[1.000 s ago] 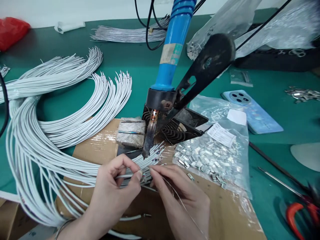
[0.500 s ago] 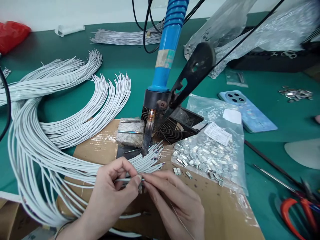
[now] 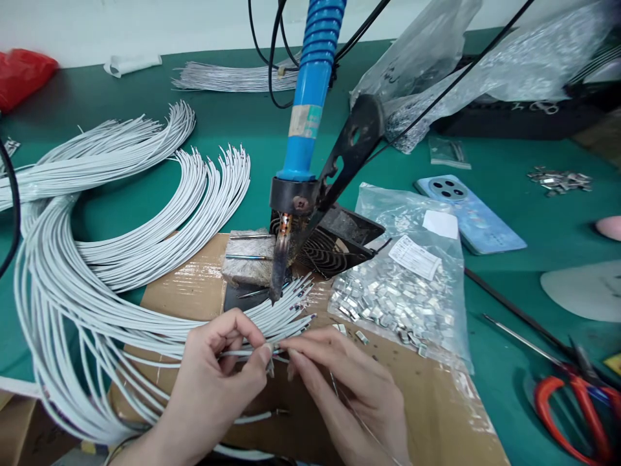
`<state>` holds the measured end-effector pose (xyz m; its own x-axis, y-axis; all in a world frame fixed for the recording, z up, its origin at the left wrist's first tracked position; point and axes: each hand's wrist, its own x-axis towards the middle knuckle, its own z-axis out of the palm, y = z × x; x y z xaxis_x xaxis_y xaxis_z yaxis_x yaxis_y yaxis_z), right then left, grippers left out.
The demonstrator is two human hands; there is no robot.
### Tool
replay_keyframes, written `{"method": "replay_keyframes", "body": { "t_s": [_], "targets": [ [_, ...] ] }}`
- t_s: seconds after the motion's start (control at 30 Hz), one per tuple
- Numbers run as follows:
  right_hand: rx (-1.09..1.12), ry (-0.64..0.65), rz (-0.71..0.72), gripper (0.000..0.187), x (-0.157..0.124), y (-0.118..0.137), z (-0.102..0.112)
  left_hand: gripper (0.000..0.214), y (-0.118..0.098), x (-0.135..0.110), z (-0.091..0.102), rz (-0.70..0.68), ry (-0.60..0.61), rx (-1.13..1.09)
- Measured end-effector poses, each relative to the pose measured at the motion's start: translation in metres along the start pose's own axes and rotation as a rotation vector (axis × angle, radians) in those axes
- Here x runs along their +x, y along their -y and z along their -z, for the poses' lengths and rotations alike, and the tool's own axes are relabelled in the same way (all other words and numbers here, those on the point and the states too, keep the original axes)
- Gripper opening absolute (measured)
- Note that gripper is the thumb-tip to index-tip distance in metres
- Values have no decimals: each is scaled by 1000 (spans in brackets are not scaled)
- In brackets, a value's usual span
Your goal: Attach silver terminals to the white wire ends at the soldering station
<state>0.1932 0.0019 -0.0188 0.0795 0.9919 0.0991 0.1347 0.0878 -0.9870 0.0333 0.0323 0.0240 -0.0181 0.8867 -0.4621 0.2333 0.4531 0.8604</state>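
Note:
My left hand pinches the end of one white wire between thumb and forefinger, over a brown cardboard sheet. My right hand meets it fingertip to fingertip, pinched on a small metal piece at the wire's tip that is too small to name; a thin solder strand runs across its back. Just beyond the fingers a fan of white wire ends lies under the tip of a blue-handled soldering iron fixed in a black stand.
Large loops of white wires fill the left of the green table. A clear bag of small metal clips lies right of the iron, with a phone behind. Red-handled scissors and thin rods sit at right. A fan grille is behind the iron.
Both hands have stayed pinched together at the wire's tip, drifting slightly left and down in the picture. The view has shifted, so the iron and bag appear further left.

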Motion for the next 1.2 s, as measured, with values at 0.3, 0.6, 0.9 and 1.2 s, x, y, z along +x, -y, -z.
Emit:
{"method": "replay_keyframes", "body": {
  "t_s": [0.3,0.6,0.9,1.2],
  "targets": [
    [165,-256,-336,16,-4,4,-10,15,2,0,-1,-66,-59,-2],
    [185,-208,-254,12,1,6,-22,12,6,-1,-4,-172,-94,-21],
    [152,-174,-192,16,1,6,-20,12,1,-1,-5,-179,-97,-46],
    [85,-182,-140,14,0,4,-18,12,3,2,-5,-203,-68,-29]
  ]
}}
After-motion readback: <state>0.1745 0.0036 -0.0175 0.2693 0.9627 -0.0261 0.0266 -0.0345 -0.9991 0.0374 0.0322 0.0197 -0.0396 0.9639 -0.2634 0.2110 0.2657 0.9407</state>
